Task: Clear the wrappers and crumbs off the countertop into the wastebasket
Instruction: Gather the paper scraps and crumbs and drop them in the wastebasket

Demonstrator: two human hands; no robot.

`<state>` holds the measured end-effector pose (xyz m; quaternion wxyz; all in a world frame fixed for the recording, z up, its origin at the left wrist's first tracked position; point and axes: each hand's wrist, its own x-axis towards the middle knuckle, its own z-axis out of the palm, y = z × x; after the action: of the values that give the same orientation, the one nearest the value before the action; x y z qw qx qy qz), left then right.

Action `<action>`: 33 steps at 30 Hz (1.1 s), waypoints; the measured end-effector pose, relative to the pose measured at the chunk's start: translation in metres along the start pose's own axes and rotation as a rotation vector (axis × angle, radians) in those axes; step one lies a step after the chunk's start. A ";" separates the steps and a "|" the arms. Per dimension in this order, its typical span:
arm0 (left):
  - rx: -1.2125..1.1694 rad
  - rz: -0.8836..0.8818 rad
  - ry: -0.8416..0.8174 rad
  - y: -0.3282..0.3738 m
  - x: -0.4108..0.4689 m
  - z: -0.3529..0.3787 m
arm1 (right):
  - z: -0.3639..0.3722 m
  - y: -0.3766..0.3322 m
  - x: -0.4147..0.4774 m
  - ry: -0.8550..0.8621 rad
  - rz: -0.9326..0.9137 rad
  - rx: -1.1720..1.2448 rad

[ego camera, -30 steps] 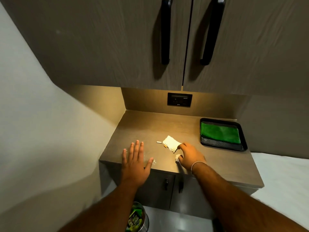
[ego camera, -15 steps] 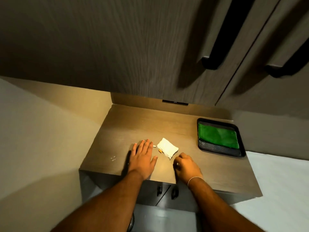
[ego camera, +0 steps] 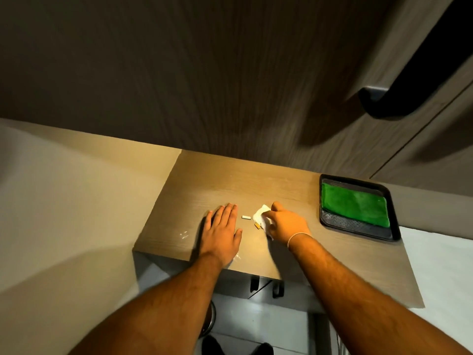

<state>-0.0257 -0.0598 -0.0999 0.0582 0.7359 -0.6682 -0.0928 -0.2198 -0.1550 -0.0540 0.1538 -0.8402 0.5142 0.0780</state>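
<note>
A crumpled white wrapper (ego camera: 259,216) lies in the middle of the wooden countertop (ego camera: 220,183). My right hand (ego camera: 286,221) covers its right side, fingers curled onto it. Just left of it lie a small white scrap (ego camera: 246,217) and a small orange scrap (ego camera: 257,226). My left hand (ego camera: 222,231) rests flat on the counter, fingers together, left of the scraps. A clear bit of wrapper (ego camera: 183,234) sits near the counter's left front, and another clear piece (ego camera: 236,257) shows at the front edge by my left wrist. The wastebasket's metal rim (ego camera: 212,319) peeks from under my left forearm.
A black tray (ego camera: 358,225) holding a green cloth (ego camera: 355,206) stands at the counter's right. Upper cabinets with black handles (ego camera: 399,98) hang low overhead. A wall borders the left. Lower cabinet handles (ego camera: 266,286) sit below the front edge.
My right hand moved forward from the front edge onto the white wrapper. My left hand stayed flat on the counter. The view tilted further down.
</note>
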 end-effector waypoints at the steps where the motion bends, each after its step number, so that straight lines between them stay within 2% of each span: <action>1: -0.016 -0.011 -0.001 -0.001 0.000 -0.002 | 0.000 0.002 0.000 -0.007 -0.001 -0.033; 5: -0.107 -0.069 0.051 -0.005 0.001 -0.007 | -0.001 0.012 0.000 0.054 0.040 -0.080; 9: -0.178 -0.020 0.130 -0.003 0.005 -0.016 | -0.010 0.014 0.002 0.106 0.119 0.026; 15: -0.243 -0.118 0.179 0.004 0.023 -0.025 | -0.022 -0.022 0.014 0.138 0.009 0.126; 22: -0.340 -0.327 0.277 -0.007 0.032 -0.036 | -0.010 -0.037 0.017 0.077 -0.107 -0.150; 28: -0.392 -0.382 0.304 -0.013 0.033 -0.039 | -0.020 -0.038 0.017 -0.062 -0.079 -0.281; 33: -0.345 -0.339 0.290 -0.014 0.032 -0.036 | -0.021 -0.044 0.017 -0.061 -0.198 -0.375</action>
<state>-0.0017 -0.0919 -0.0696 0.2610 0.8221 -0.4945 -0.1072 -0.1736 -0.1582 -0.0312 0.0174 -0.8978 0.4005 0.1821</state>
